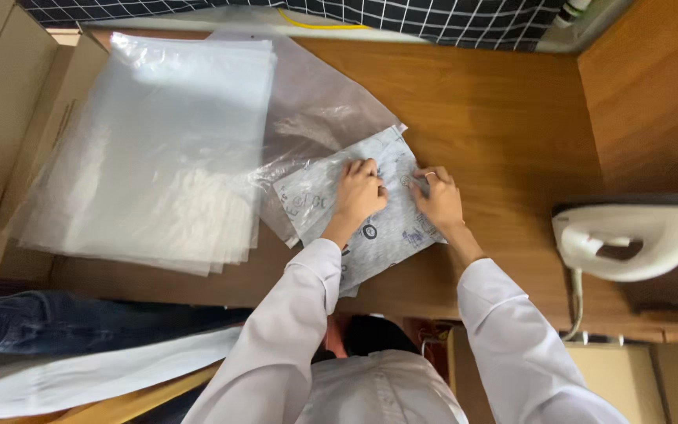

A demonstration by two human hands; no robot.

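Both grips, left hand [360,192] and right hand [437,200], pinching a folded printed garment [370,228] inside a clear bag [315,118], risking creasing or tearing thin plastic.

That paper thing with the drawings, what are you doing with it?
A person in white sleeves presses both hands on a folded printed cloth lying on a wooden table. The left hand and the right hand rest on top of it, fingers bent down near its upper edge. The cloth's far end sits at a clear plastic bag; whether it is partly inside is hard to tell. A stack of clear bags lies to the left, and a white iron stands to the right.
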